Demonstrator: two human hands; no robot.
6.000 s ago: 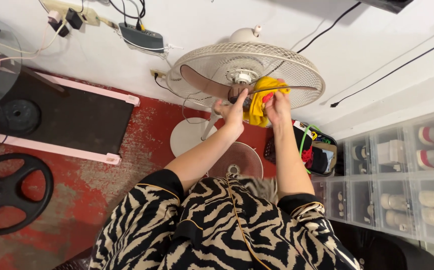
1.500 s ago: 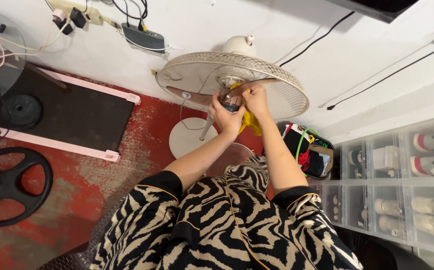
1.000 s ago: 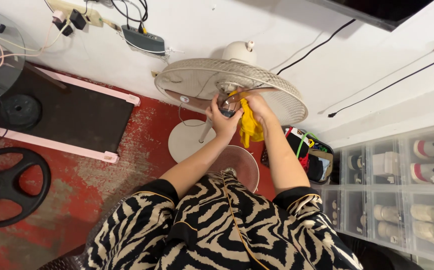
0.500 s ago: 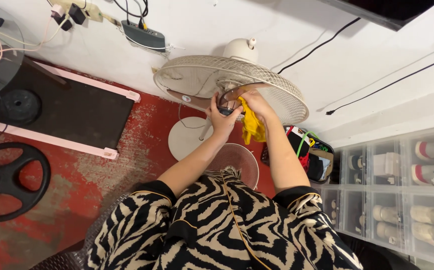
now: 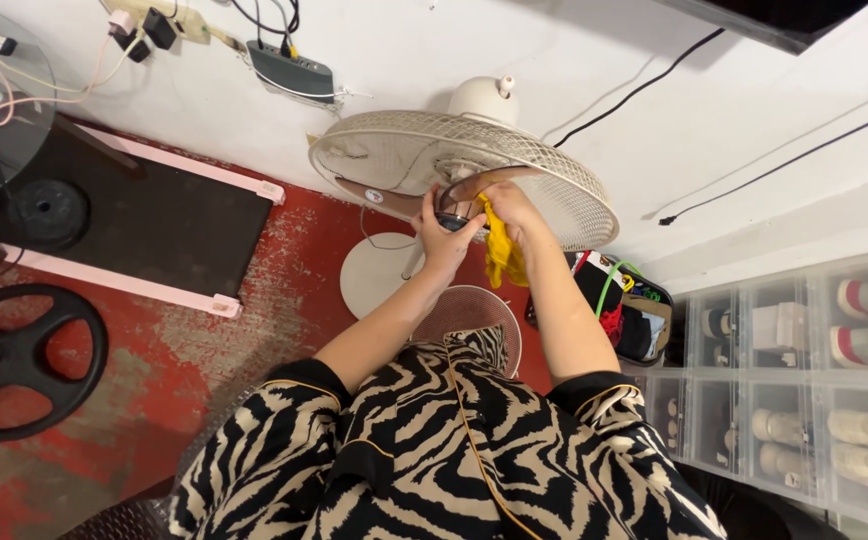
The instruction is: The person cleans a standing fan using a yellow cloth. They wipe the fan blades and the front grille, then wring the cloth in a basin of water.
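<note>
Nearest the camera there's the zebra-print top, both arms reaching forward over the loose round grille (image 5: 469,322) lying on the red floor (image 5: 154,370).

The left hand (image 5: 446,232) is curled round the dark hub (image 5: 453,217) at the middle of the cream pedestal fan (image 5: 454,165), fingers clamped on it. The right hand (image 5: 510,208) is just beside it, fingers pinched on a yellow cloth (image 5: 502,256) that hangs down below the hub, near the front rim of the fan's open cage.

Compared with half a second ago, barely anything shifts; the cloth droops a bit straighter. Against six seconds ago the difference is bigger: back then the cloth was bunched up and pressed out toward the right side of the cage, and the left hand only touched the centre. Now both hands have closed in on the hub, so I'd say the wiping has moved from the cage wires to the centre.

Further back: the fan's white base (image 5: 379,270), a black mat with pink edging (image 5: 144,230), clear shoe boxes (image 5: 804,370) by the right wall.
</note>
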